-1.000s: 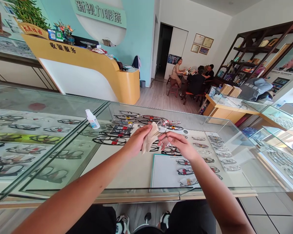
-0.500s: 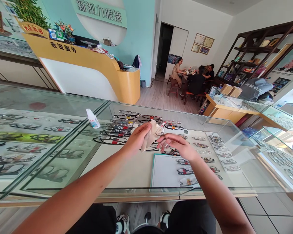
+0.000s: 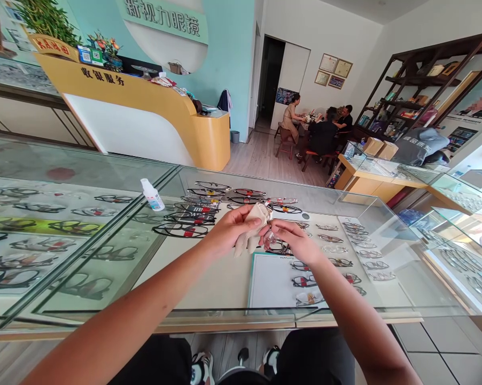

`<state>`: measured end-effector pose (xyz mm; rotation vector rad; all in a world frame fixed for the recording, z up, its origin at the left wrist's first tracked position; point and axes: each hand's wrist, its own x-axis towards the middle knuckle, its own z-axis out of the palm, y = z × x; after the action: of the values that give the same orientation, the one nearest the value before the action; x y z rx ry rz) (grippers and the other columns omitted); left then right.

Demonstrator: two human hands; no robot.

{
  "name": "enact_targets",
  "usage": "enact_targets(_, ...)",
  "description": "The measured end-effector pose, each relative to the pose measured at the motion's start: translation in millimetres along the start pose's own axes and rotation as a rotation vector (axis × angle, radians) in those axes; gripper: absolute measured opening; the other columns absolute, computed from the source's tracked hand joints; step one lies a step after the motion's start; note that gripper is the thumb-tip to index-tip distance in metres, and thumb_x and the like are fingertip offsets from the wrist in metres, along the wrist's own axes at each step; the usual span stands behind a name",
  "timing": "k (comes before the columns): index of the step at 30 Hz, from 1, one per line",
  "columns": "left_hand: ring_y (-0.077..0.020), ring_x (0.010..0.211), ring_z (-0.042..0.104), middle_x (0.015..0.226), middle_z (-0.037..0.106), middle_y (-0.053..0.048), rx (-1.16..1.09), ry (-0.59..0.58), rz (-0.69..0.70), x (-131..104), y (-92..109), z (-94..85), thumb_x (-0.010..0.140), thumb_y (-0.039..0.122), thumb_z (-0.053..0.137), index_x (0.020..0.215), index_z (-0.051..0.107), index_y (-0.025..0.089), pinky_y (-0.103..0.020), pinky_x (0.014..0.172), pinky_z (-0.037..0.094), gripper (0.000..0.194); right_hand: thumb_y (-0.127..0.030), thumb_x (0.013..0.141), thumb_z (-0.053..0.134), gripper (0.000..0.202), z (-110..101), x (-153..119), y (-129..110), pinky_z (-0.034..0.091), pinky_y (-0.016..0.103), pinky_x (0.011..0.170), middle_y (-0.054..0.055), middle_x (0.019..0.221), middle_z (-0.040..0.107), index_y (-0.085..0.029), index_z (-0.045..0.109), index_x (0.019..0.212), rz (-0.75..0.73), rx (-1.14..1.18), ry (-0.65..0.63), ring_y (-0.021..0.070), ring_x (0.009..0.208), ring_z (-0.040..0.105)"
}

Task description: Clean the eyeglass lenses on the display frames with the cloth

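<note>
Your left hand (image 3: 235, 230) pinches a soft beige cloth (image 3: 249, 235) folded against a thin-rimmed pair of clear-lensed glasses (image 3: 269, 240), while your right hand (image 3: 291, 238) grips the same pair between thumb and fingers, all held above the clear glass-topped worktop (image 3: 201, 283). Near its far edge, to your left, sits a small white plastic bottle (image 3: 154, 200) whose blue-marked label is too small to read. Ahead of you, the pale green wall sign (image 3: 163, 22) reads 新视力眼镜, and dark characters on the curved yellow-and-white reception unit (image 3: 212, 141) spell 收银服务.
</note>
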<state>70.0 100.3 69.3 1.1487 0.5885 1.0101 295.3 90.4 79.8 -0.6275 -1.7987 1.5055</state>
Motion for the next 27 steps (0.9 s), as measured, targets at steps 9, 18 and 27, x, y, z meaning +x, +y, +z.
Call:
enact_targets(9, -0.0187, 0.059, 0.07, 0.069, 0.069, 0.002, 0.13, 0.054, 0.042, -8, 2, 10.3, 0.086, 0.05, 0.091, 0.09, 0.063, 0.021, -0.031, 0.059, 0.06, 0.041, -0.062, 0.107, 0.062, 0.045, 10, 2, 1, 0.055, 0.034, 0.082, 0.005, 0.093, 0.078, -0.02, 0.077, 0.098, 0.028, -0.034, -0.013, 0.0189, 0.08, 0.068)
enact_targets(18, -0.015, 0.056, 0.06, 0.066, 0.061, 0.002, -0.051, 0.103, 0.004, -9, -3, 18.3, 0.084, 0.052, 0.093, 0.084, 0.065, 0.019, -0.031, 0.056, 0.058, 0.043, -0.058, 0.11, 0.06, 0.042, 16, 2, 3, 0.057, 0.036, 0.083, 0.005, 0.088, 0.076, -0.02, 0.078, 0.101, -0.008, -0.003, 0.039, 0.0194, 0.08, 0.065)
enact_targets(27, -0.0151, 0.058, 0.061, 0.066, 0.063, 0.002, 0.014, 0.129, 0.062, -10, 2, 15.2, 0.084, 0.044, 0.094, 0.106, 0.08, 0.018, -0.03, 0.056, 0.058, 0.037, -0.062, 0.109, 0.06, 0.046, 18, 5, 8, 0.056, 0.034, 0.083, 0.006, 0.093, 0.075, -0.02, 0.077, 0.098, -0.032, 0.005, 0.043, 0.0189, 0.081, 0.064)
